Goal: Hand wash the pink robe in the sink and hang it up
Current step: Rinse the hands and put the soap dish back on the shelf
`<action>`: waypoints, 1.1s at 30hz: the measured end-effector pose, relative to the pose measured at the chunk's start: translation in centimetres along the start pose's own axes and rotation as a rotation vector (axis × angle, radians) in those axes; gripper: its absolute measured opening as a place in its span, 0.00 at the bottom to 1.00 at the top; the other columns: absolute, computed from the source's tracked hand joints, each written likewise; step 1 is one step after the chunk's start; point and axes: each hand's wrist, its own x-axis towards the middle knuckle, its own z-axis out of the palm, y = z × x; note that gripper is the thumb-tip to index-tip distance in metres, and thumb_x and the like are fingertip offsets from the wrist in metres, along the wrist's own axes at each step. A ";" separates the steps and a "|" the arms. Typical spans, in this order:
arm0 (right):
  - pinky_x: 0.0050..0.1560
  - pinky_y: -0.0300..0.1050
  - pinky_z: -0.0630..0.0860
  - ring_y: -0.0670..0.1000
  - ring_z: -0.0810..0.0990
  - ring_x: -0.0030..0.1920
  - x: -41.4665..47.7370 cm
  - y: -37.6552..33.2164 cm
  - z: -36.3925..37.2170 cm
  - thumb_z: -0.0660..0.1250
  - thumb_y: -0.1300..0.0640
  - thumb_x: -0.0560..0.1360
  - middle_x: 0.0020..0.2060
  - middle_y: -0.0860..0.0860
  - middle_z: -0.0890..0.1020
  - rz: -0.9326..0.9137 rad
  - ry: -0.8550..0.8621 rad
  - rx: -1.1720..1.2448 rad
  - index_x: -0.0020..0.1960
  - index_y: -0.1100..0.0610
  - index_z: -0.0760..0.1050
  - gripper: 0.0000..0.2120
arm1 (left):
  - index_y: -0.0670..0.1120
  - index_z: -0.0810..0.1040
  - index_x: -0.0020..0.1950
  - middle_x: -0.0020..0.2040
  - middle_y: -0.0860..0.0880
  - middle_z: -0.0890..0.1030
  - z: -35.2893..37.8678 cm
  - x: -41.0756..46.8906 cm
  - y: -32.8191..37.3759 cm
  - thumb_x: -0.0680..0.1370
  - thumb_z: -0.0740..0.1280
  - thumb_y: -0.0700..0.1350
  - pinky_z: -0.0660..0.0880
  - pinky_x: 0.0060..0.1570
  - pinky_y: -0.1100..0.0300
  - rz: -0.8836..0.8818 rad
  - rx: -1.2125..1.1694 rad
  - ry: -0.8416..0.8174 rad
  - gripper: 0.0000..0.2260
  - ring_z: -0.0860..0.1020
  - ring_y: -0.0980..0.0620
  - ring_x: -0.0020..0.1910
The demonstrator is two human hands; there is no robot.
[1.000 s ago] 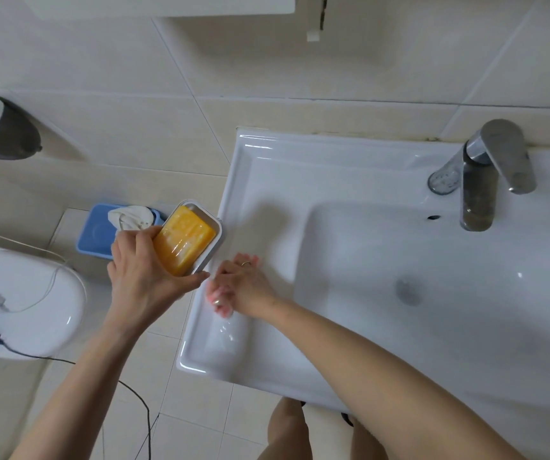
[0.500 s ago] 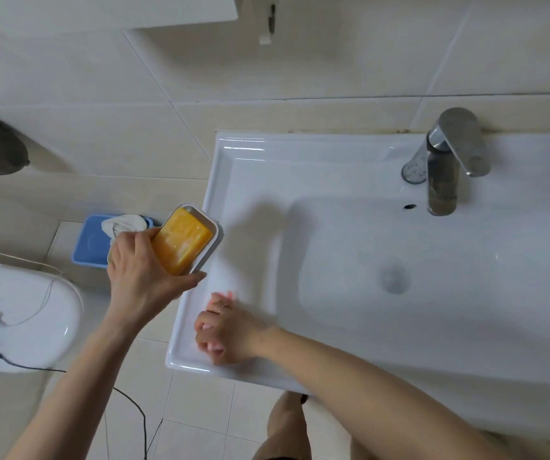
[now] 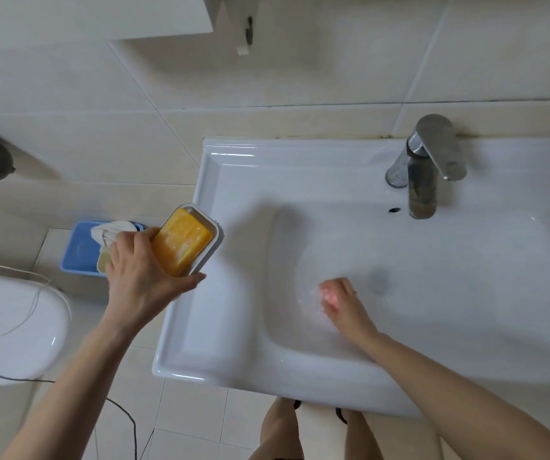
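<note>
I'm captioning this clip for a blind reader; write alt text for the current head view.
A person's left hand holds a white soap dish with a yellow soap bar by the left edge of a white sink, while the right hand, blurred, reaches into its basin. A chrome faucet stands at the back; no robe is visible.

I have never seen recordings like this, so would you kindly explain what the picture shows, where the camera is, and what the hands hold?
There is no robot: these are a person's bare hands, filmed from a wide-angle camera worn on the head, looking down. The left hand grips a white soap dish carrying an orange soap bar, beside the sink. The right hand reaches down into it, too blurred to read its fingers. A faucet stands at the back. On the floor sits a blue tub with a white cloth. No pink robe is in view.
</note>
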 end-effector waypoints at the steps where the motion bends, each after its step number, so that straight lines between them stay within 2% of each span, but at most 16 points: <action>1: 0.56 0.51 0.75 0.61 0.78 0.53 0.2 1.2 -0.1 0.63 0.56 0.71 0.55 0.57 0.75 0.062 -0.003 -0.071 0.57 0.58 0.76 0.16 | 0.42 0.66 0.67 0.60 0.41 0.67 0.1 0.1 0.1 0.57 0.81 0.55 0.65 0.58 0.43 0.002 0.004 -0.002 0.44 0.64 0.41 0.60; 4: 0.60 0.64 0.69 0.66 0.75 0.62 0.5 3.7 0.0 0.59 0.54 0.72 0.64 0.61 0.74 -0.154 -0.260 -0.327 0.64 0.58 0.74 0.21 | 0.42 0.66 0.68 0.60 0.41 0.67 0.6 0.1 0.3 0.58 0.81 0.54 0.64 0.58 0.44 0.008 0.008 -0.015 0.44 0.64 0.41 0.60; 6: 0.67 0.61 0.63 0.61 0.69 0.69 1.0 4.0 -0.8 0.63 0.60 0.73 0.71 0.57 0.67 -0.215 -0.359 -0.385 0.70 0.56 0.69 0.25 | 0.42 0.66 0.68 0.60 0.41 0.67 0.7 0.1 0.4 0.58 0.81 0.54 0.64 0.58 0.44 0.009 0.008 -0.015 0.44 0.64 0.41 0.60; 8: 0.69 0.56 0.63 0.61 0.66 0.70 1.6 3.9 -1.1 0.60 0.59 0.76 0.73 0.57 0.64 -0.034 -0.248 -0.365 0.73 0.56 0.65 0.26 | 0.41 0.67 0.67 0.60 0.40 0.67 0.7 0.0 0.4 0.58 0.81 0.53 0.64 0.59 0.43 0.014 0.012 -0.013 0.44 0.64 0.41 0.60; 10: 0.70 0.55 0.61 0.62 0.64 0.72 1.7 3.9 -0.8 0.60 0.58 0.75 0.73 0.58 0.63 -0.086 -0.235 -0.449 0.74 0.59 0.63 0.27 | 0.41 0.66 0.67 0.60 0.40 0.67 0.7 0.0 0.4 0.57 0.81 0.53 0.65 0.59 0.43 0.012 0.009 -0.013 0.44 0.64 0.41 0.60; 12: 0.69 0.53 0.65 0.58 0.70 0.69 1.7 4.3 -0.3 0.65 0.59 0.72 0.71 0.55 0.68 -0.267 -0.294 -0.460 0.71 0.56 0.68 0.27 | 0.41 0.66 0.67 0.60 0.40 0.67 0.7 0.2 0.5 0.57 0.81 0.53 0.65 0.59 0.43 0.010 0.009 -0.022 0.44 0.64 0.41 0.60; 14: 0.62 0.48 0.72 0.55 0.78 0.61 1.7 4.5 -0.3 0.67 0.60 0.71 0.63 0.53 0.77 -0.104 -0.236 -0.380 0.64 0.52 0.76 0.22 | 0.40 0.67 0.67 0.59 0.40 0.67 0.7 0.3 0.3 0.57 0.82 0.53 0.65 0.58 0.42 0.016 0.018 -0.023 0.45 0.64 0.41 0.60; 16: 0.54 0.52 0.76 0.60 0.81 0.52 2.4 3.5 0.0 0.71 0.70 0.62 0.57 0.54 0.80 0.008 -0.150 -0.316 0.59 0.55 0.79 0.27 | 0.40 0.67 0.67 0.59 0.39 0.68 0.7 0.4 0.1 0.56 0.82 0.53 0.66 0.57 0.42 0.029 0.023 -0.012 0.45 0.65 0.41 0.59; 18: 0.49 0.46 0.77 0.57 0.81 0.48 2.9 3.2 0.1 0.70 0.72 0.62 0.55 0.53 0.80 -0.056 -0.146 -0.193 0.54 0.54 0.80 0.24 | 0.40 0.67 0.67 0.59 0.40 0.67 0.6 0.5 0.1 0.56 0.82 0.53 0.66 0.56 0.41 0.036 0.020 -0.013 0.45 0.65 0.40 0.58; 20: 0.44 0.40 0.76 0.54 0.79 0.48 4.4 1.7 -1.1 0.63 0.67 0.72 0.52 0.53 0.78 0.196 -0.095 -0.007 0.50 0.54 0.80 0.13 | 0.41 0.67 0.67 0.58 0.40 0.67 0.5 0.7 0.0 0.56 0.82 0.53 0.66 0.56 0.41 0.037 0.023 -0.019 0.44 0.65 0.41 0.58; 22: 0.33 0.34 0.74 0.55 0.81 0.43 6.3 0.8 -1.5 0.60 0.68 0.75 0.51 0.58 0.78 0.516 0.087 0.247 0.48 0.55 0.79 0.13 | 0.41 0.67 0.66 0.58 0.40 0.67 0.5 0.7 -0.1 0.56 0.82 0.53 0.66 0.55 0.42 0.038 0.020 -0.012 0.44 0.65 0.40 0.58; 23: 0.29 0.36 0.75 0.54 0.82 0.38 7.3 -0.1 -2.0 0.60 0.68 0.75 0.50 0.57 0.79 0.594 0.179 0.453 0.49 0.54 0.78 0.13 | 0.40 0.67 0.66 0.58 0.40 0.68 0.6 0.8 -0.2 0.56 0.82 0.53 0.66 0.54 0.42 0.042 0.017 -0.012 0.44 0.65 0.40 0.58; 26: 0.25 0.40 0.71 0.49 0.77 0.29 10.5 -3.7 -5.1 0.61 0.70 0.74 0.41 0.51 0.77 0.525 0.413 0.845 0.52 0.52 0.68 0.15 | 0.40 0.67 0.66 0.58 0.39 0.68 0.7 0.9 -0.4 0.56 0.82 0.53 0.67 0.53 0.43 0.056 0.016 -0.020 0.45 0.65 0.40 0.57; 29: 0.31 0.41 0.74 0.52 0.77 0.38 14.9 -5.0 -8.1 0.63 0.65 0.69 0.44 0.55 0.75 0.322 0.488 0.838 0.49 0.46 0.67 0.17 | 0.39 0.67 0.66 0.58 0.39 0.68 0.8 1.0 -0.5 0.56 0.82 0.52 0.67 0.53 0.43 0.052 0.016 -0.018 0.45 0.65 0.40 0.58; 31: 0.39 0.47 0.77 0.54 0.78 0.46 17.3 -4.8 -8.7 0.61 0.58 0.67 0.49 0.56 0.73 0.247 0.454 0.669 0.47 0.39 0.69 0.15 | 0.39 0.67 0.66 0.58 0.39 0.68 0.8 1.1 -0.6 0.56 0.82 0.52 0.67 0.53 0.43 0.057 0.012 -0.015 0.45 0.65 0.40 0.58; 33: 0.51 0.46 0.75 0.54 0.78 0.53 18.6 -4.7 -8.8 0.61 0.58 0.72 0.57 0.52 0.74 0.253 0.424 0.457 0.51 0.37 0.74 0.16 | 0.39 0.68 0.66 0.58 0.39 0.68 0.7 1.2 -0.8 0.56 0.82 0.53 0.67 0.52 0.44 0.068 0.010 -0.010 0.44 0.65 0.40 0.57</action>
